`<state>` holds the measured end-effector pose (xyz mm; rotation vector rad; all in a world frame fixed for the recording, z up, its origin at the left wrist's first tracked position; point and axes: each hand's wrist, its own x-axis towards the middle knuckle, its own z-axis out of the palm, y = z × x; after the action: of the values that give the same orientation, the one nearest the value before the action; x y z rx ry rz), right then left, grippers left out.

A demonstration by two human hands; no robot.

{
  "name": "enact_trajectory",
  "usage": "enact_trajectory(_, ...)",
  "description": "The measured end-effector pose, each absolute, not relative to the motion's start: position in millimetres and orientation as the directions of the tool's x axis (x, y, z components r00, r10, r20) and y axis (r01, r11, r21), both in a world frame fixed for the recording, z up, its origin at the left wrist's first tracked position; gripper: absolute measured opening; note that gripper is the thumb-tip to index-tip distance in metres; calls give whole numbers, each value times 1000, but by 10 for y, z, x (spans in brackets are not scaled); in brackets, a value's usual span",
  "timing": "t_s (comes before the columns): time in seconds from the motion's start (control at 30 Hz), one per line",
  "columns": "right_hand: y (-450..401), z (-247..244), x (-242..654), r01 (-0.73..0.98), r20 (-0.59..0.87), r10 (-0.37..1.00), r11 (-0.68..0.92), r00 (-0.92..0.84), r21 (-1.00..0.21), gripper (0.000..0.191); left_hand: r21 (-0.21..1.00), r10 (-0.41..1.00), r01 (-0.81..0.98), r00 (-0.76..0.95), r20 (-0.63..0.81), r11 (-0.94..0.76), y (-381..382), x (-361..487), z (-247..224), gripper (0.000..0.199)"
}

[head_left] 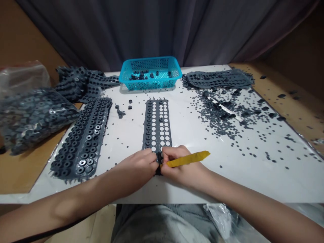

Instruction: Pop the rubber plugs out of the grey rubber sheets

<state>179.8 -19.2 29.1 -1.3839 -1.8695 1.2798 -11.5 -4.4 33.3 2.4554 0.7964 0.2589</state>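
Note:
A dark grey rubber sheet (157, 130) with rows of round holes lies in front of me. White shows through many holes; the left column and a few others look dark, with rubber rings in them. My right hand (178, 165) grips a slim tool wrapped in yellow tape (189, 159), its tip down at the sheet's near end. Pressed together, the fingers of my left hand (141, 163) touch the same end from the left. What they pinch, the sheet's edge or a small part, is hidden.
Left are a sheet of rubber rings (87, 135), a heap of dark sheets (73, 81) and a bag of grey rings (35, 114). A blue basket (150, 83) holds small black parts. Right are stacked sheets (220, 78), scattered dark discs (217, 123) and a white strip (225, 108).

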Motion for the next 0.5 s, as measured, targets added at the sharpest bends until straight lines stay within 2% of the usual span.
enact_trajectory(0.13, -197, 289, 1805, 471, -136, 914, 67, -383, -880, 16, 231, 457, 439, 889, 25, -868, -143, -144, 274, 26)
enact_trajectory(0.2, -199, 300, 1804, 492, -143, 914, 68, -379, -868, 16, 149, 446, 435, 894, 43, -888, -170, -154, 209, 25)
enact_trajectory(0.27, -199, 314, 1803, 510, -147, 915, 72, -376, -857, 16, 119, 465, 458, 884, 40, -881, -169, -162, 140, 27)
enact_trajectory(0.33, -198, 324, 1802, 514, -147, 915, 74, -376, -854, 16, 188, 490, 477, 871, 27, -858, -144, -174, 88, 27)
enact_trajectory(0.5, -186, 315, 1811, 494, -112, 919, 98, -377, -864, 17, 488, 543, 455, 839, 47, -745, -55, -198, 73, 23)
